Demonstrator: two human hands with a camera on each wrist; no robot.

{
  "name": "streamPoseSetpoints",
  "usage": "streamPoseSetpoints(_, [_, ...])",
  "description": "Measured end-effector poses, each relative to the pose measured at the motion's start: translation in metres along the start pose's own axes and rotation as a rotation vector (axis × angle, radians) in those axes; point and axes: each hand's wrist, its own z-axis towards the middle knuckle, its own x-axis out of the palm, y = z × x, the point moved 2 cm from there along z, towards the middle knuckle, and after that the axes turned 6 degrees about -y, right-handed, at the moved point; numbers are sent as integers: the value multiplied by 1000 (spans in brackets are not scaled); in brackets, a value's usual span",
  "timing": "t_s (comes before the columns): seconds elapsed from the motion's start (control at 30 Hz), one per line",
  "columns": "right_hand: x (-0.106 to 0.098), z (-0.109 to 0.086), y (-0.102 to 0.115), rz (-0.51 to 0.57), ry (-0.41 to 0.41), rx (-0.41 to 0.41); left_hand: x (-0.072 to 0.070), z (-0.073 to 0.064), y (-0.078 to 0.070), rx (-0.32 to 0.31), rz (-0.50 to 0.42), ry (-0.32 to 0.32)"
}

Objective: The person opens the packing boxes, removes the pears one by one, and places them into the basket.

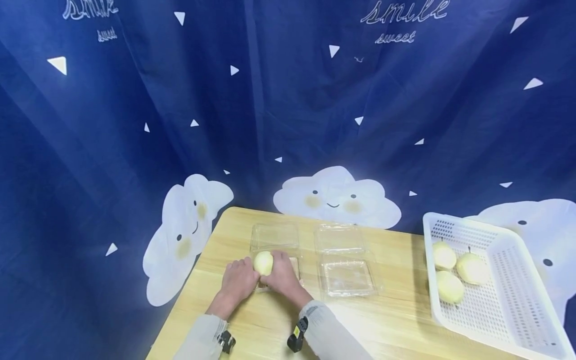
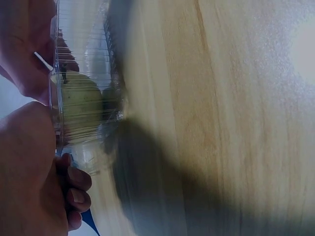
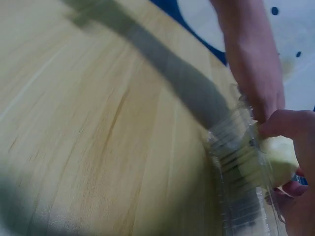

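A pale yellow pear (image 1: 263,263) sits low in the near half of the left clear plastic box (image 3: 241,162), and its lower part shows through the ribbed wall in both wrist views. My right hand (image 1: 282,275) grips the pear, thumb on the near side and fingers round the far side. My left hand (image 1: 240,280) is at the box's left edge, with its thumb right by the pear. In the left wrist view the left fingers (image 2: 78,198) curl down past the box's end. The hands hide much of this half of the box.
Right of the hands lies a second clear plastic box (image 1: 347,278) with its lid (image 1: 339,239) opened backward. A white perforated basket (image 1: 504,305) at the right holds three pears (image 1: 472,268). Behind the wooden table (image 1: 396,310) hangs a blue curtain (image 1: 306,100).
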Motion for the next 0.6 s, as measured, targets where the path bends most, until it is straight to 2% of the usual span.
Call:
streamPoseSetpoints(0.17, [1,1,6,-60,-21,-55,0,0,2,11,14,-9])
streamPoseSetpoints(0.4, [10,1,4,-100,-38,-90,-2,0,1,0,12,29])
streamPoseSetpoints(0.6, [9,-2,5,-138,-47,-124,-2,-1,0,11,31,47])
